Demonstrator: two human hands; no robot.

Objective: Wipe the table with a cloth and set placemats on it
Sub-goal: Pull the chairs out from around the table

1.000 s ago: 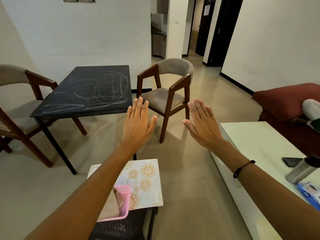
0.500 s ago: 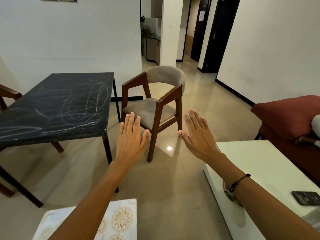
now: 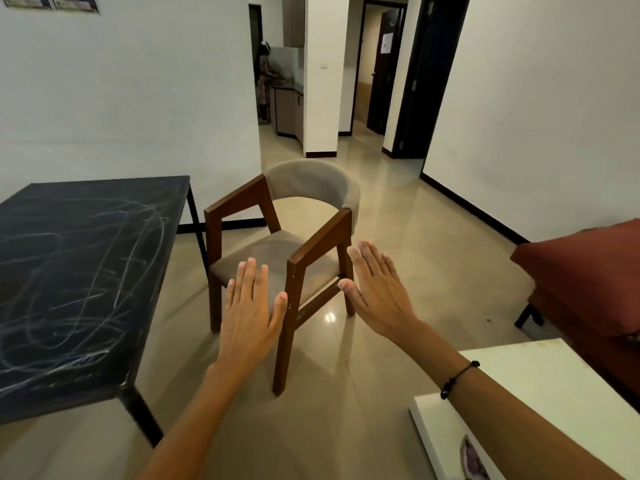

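You have in view, placed from the wooden armchair (image 3: 287, 258):

- Wooden armchair: brown frame, beige padded seat and curved back, upright on the glossy tiled floor (image 3: 408, 271).
- White low bench (image 3: 540, 382): near right of the chair, only its corner showing, with a small purple-patterned patch at its front edge.
- Red sofa (image 3: 585, 282): right of the chair, beyond the white bench.
- Dark doorway (image 3: 415, 84): behind the chair to the right, against the white wall.
- Kitchen counter (image 3: 289, 109): far behind the chair, down the passage; a person (image 3: 265, 81) stands at it.
- Two posters (image 3: 52, 3): high on the wall, up and left of the chair.
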